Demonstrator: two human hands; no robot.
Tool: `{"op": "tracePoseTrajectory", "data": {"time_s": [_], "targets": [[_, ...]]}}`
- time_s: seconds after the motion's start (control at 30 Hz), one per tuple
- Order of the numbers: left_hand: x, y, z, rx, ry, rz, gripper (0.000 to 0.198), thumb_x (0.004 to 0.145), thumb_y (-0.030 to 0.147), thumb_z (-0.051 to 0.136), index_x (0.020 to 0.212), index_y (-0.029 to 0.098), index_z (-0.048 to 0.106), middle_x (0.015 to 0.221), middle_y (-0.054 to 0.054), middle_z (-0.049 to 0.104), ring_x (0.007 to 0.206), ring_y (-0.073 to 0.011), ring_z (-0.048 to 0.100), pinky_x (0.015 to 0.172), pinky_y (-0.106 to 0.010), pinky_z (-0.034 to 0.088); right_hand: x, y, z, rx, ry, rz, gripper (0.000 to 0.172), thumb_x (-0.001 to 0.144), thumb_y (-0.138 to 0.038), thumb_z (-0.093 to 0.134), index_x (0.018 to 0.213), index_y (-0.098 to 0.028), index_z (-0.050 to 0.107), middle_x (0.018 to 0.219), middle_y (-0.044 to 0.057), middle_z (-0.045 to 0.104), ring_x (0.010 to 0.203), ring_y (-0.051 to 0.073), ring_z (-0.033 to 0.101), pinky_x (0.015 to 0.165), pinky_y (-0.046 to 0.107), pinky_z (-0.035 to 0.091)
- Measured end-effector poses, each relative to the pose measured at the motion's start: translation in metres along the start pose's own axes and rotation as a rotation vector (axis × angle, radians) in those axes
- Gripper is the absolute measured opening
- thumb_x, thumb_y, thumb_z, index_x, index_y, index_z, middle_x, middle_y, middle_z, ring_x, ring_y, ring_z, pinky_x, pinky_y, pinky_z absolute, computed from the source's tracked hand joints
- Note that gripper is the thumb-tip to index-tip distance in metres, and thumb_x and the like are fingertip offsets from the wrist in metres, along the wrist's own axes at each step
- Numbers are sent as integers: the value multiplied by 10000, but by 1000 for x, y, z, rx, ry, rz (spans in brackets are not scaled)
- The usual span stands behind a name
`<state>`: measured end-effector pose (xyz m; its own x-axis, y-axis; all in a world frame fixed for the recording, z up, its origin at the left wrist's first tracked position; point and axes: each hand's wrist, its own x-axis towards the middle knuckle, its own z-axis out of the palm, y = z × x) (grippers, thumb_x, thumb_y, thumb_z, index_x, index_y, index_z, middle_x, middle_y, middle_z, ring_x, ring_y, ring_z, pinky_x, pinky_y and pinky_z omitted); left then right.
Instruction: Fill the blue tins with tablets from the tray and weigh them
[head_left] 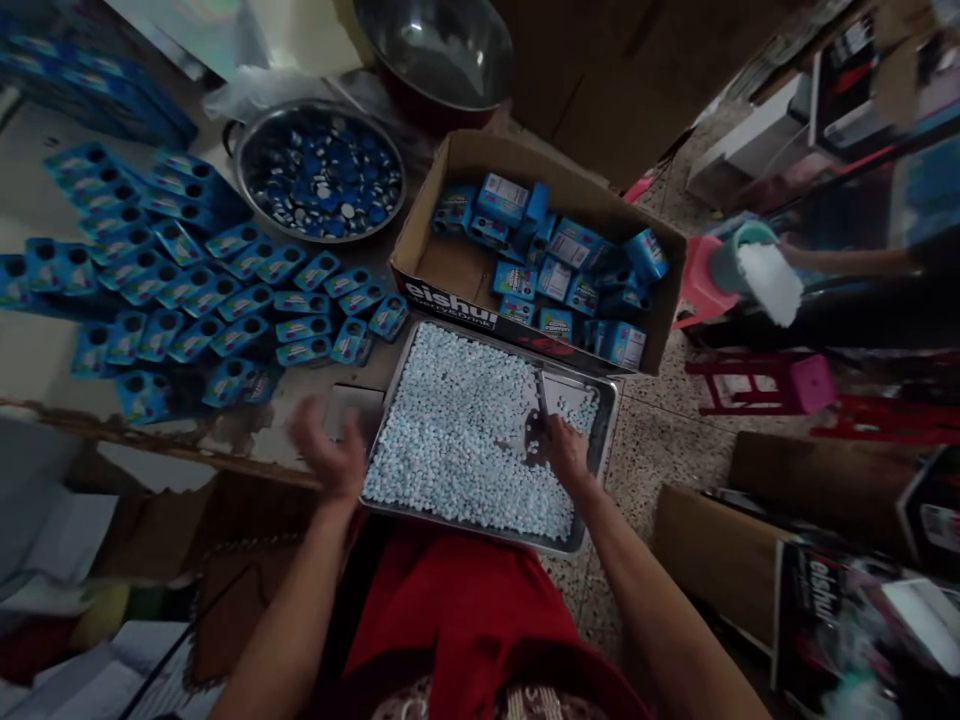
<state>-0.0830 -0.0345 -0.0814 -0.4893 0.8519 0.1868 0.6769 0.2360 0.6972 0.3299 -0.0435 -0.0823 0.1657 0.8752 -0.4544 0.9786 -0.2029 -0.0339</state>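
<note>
Worn pale table (37, 375) runs along the left, crowded with blue boxes (304, 327) standing in loose rows, round holes facing up. I can't make out what lies inside them, so how many are finished stays uncertain to me. Behind them sits a steel bowl (244, 185) heaped with small blue and silver pieces.

Near the table's edge, the left hand (330, 445) hovers just beside the tray, fingers spread and blurred, with nothing visible in its grasp. Next is the metal tray (607, 410), spread with pale blue and white pellets (450, 420) — plenty left, I'd judge, with only the right part thinned to patches of metal. Over that part the right hand (566, 450) is curled around what looks like a thin flat tool (541, 388), though I can't tell its full shape.

Beyond the far rim, close up against it, a carton (442, 290) holds jumbled boxes, so reaching forward looks tight. I read the easier room as rightward, where speckled floor (637, 420) shows — as far as the stools (701, 265) and a co-worker's forearm (847, 262).
</note>
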Motion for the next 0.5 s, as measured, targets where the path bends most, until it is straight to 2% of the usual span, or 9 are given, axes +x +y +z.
{"op": "tracePoseTrajectory", "data": {"time_s": [0.03,0.07,0.1,0.13,0.23,0.3,0.4,0.5], "targets": [[-20,13,15,-47,-184,166,435,902,432,614,1244,170,549,1333,-172,579,1333,-333,512,1191,-537,336,0,-7,4,1,-2,-15,135,977,-170,522,1055,-157,631,983,87,722,873,199,641,658,272,313],[-36,24,33,-85,-337,269,399,909,436,615,1218,185,597,1297,-161,616,1310,-326,543,1192,-528,345,-2,-15,9,-2,-6,-30,117,973,-172,538,1048,-159,627,980,90,723,879,206,643,668,276,324],[-50,34,51,-97,-451,306,406,924,443,604,1241,190,611,1331,-167,612,1352,-332,518,1212,-536,318,-6,-23,14,-4,-10,-45,105,970,-176,554,1047,-161,623,977,95,723,884,210,645,680,279,335],[-61,43,70,-97,-516,306,445,932,456,598,1284,185,606,1397,-180,580,1413,-345,460,1231,-549,283,-10,-32,19,-3,-16,-56,99,972,-178,559,1048,-164,621,972,99,723,886,212,647,692,281,346],[-81,65,121,-67,-483,220,616,933,493,599,1434,145,513,1588,-212,391,1534,-375,259,1259,-579,206,-24,-59,39,38,-20,-62,157,989,-118,483,1061,-169,613,950,101,721,861,198,645,706,281,360],[-93,79,145,-71,-454,174,625,952,480,575,1463,133,486,1595,-219,375,1525,-367,272,1251,-576,232,-31,-76,52,109,-9,-37,221,971,-71,438,1065,-166,614,935,93,721,833,188,637,694,274,357],[-112,98,158,-100,-459,113,524,994,430,496,1415,121,536,1502,-236,472,1452,-349,394,1215,-580,308,-32,-88,62,285,30,9,209,914,-97,479,1035,-165,635,903,85,716,811,192,622,674,259,350],[-117,113,140,-183,-559,98,484,1003,396,446,1411,158,555,1482,-211,508,1418,-329,461,1189,-582,374,-30,-81,63,564,86,41,295,815,-110,496,1054,-166,660,862,59,698,749,187,591,651,250,358]]}}
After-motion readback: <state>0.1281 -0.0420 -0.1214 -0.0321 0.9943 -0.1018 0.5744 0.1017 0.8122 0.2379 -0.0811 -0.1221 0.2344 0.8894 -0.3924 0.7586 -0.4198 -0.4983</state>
